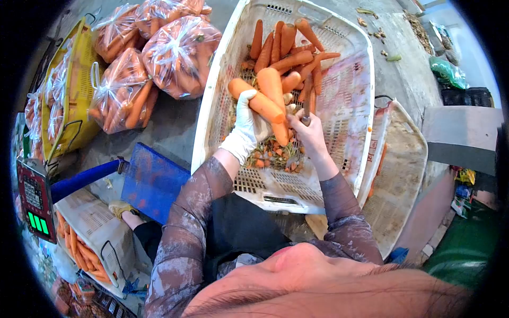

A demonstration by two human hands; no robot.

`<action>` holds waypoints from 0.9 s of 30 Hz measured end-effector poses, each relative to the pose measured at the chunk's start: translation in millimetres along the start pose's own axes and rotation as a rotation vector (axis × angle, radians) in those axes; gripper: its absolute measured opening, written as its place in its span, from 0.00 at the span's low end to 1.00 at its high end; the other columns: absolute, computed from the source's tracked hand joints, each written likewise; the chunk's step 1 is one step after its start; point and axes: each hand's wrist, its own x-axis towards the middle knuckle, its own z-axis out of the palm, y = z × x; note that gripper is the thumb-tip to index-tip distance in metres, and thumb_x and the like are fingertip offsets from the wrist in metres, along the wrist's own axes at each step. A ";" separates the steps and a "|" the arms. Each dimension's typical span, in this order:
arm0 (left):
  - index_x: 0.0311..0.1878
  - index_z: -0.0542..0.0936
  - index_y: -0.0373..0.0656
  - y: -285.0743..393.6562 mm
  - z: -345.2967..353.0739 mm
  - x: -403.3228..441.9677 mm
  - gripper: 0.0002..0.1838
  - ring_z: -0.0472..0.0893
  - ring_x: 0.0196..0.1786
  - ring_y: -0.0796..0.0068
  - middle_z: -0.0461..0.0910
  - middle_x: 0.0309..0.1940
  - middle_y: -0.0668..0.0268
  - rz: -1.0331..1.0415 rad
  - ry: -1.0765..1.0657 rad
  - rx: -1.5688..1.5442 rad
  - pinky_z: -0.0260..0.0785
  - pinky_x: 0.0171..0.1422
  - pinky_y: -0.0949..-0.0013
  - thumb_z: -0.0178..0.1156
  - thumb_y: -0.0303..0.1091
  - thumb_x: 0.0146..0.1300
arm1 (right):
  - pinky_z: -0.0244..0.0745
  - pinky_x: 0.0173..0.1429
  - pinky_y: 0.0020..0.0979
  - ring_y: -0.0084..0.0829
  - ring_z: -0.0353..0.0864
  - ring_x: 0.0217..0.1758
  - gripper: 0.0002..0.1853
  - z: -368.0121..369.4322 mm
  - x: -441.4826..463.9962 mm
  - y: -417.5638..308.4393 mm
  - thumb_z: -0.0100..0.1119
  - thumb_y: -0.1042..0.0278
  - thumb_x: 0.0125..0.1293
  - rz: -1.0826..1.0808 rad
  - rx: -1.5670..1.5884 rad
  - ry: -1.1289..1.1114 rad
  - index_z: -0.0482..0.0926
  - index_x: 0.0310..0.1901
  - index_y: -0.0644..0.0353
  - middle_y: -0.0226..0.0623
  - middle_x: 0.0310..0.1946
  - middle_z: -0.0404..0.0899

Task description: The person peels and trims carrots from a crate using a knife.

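Note:
My left hand (245, 124), in a white glove, is closed around a thick carrot (256, 100). A second large carrot (271, 87) lies against it and appears to be in the same grip. In my bare right hand (312, 135) is a knife (306, 120), its dark handle in my fingers and its blade pointing away from me. Both hands are over a white plastic crate (356, 79). At the crate's far end lies a pile of slimmer carrots (286, 40). Carrot ends and green trimmings (275, 155) cover part of its bottom below my hands.
Tied clear bags of carrots (183, 55) stand at the upper left beside a yellow crate (68, 85). A blue platform scale (154, 180) with a lit display (38, 222) is to the left. Another carrot crate (101, 233) sits lower left; a further crate (400, 175) stands right.

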 end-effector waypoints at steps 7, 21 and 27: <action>0.63 0.59 0.32 -2.2 17.7 -7.5 0.47 0.73 0.54 0.49 0.71 0.53 0.46 -0.044 -0.028 -0.103 0.64 0.63 0.50 0.55 0.59 0.48 | 0.52 0.18 0.17 0.11 0.60 0.14 0.10 -11.5 3.7 3.8 0.60 0.64 0.61 0.062 0.222 -0.094 0.72 0.28 0.57 0.22 0.18 0.70; 0.53 0.62 0.33 -6.4 17.4 -4.6 0.38 0.74 0.45 0.53 0.71 0.41 0.50 0.143 0.051 -0.350 0.64 0.62 0.48 0.57 0.55 0.46 | 0.64 0.24 0.39 0.45 0.68 0.20 0.11 12.9 0.7 21.9 0.63 0.72 0.41 -0.934 -0.808 0.223 0.67 0.20 0.60 0.41 0.18 0.66; 0.53 0.59 0.31 -7.4 14.8 -6.4 0.40 0.73 0.45 0.49 0.70 0.41 0.47 0.152 0.167 -0.241 0.64 0.63 0.47 0.55 0.57 0.48 | 0.63 0.26 0.39 0.43 0.68 0.24 0.12 10.4 4.3 23.2 0.61 0.70 0.43 -0.903 -0.904 0.279 0.64 0.21 0.59 0.40 0.19 0.63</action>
